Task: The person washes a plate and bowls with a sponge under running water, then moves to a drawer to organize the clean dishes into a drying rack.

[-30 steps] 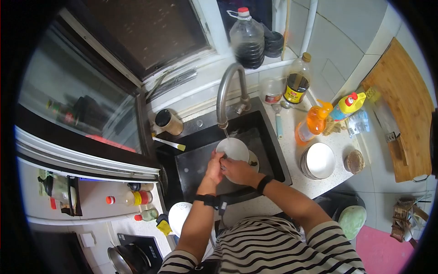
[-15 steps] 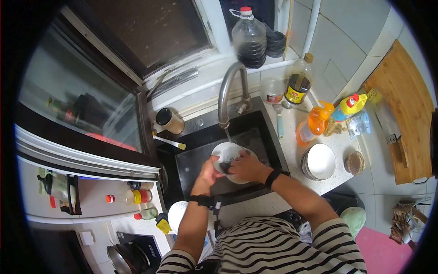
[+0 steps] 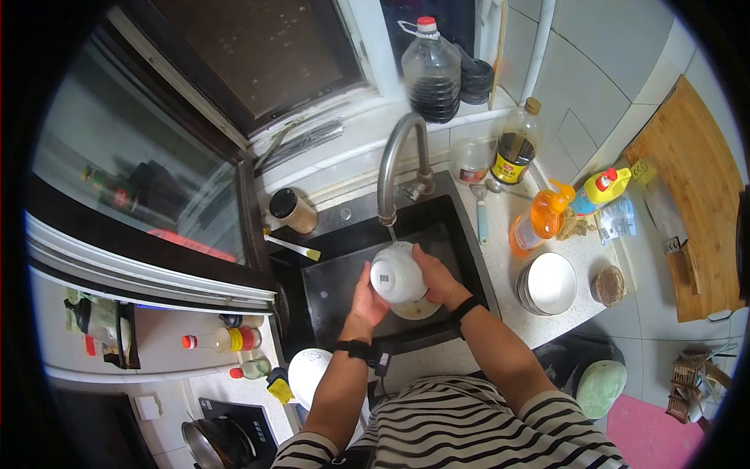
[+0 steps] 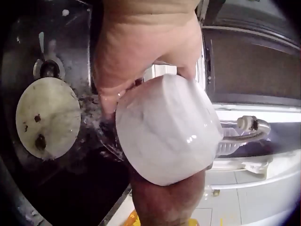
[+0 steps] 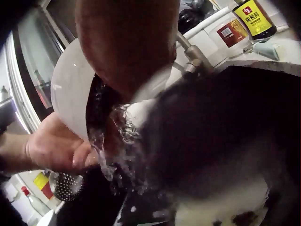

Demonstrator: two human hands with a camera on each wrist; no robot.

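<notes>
A white bowl [image 3: 397,273] is tipped on its side under the tap [image 3: 387,184], its base with a small dark mark facing up toward me. My left hand [image 3: 369,300] grips its left edge, while my right hand [image 3: 439,283] holds it from the right. Water spills off the bowl [image 5: 70,89] in the right wrist view. Lower down in the dark sink [image 3: 328,289] lies a pale plate [image 4: 49,117] with dark food scraps on it.
Stacked white bowls [image 3: 551,280] stand on the right counter, near an orange pump bottle [image 3: 535,223], a blue-handled tool [image 3: 482,223] and a soy sauce bottle [image 3: 514,148]. A brush [image 3: 293,246] lies across the sink's left rim by a dark-lidded jar [image 3: 293,211]. Another white dish [image 3: 307,375] sits at the lower left.
The bowl has turned from its inside facing up to its base facing up. My right hand has moved from inside the bowl to its right side; the left hand stays at the left edge.
</notes>
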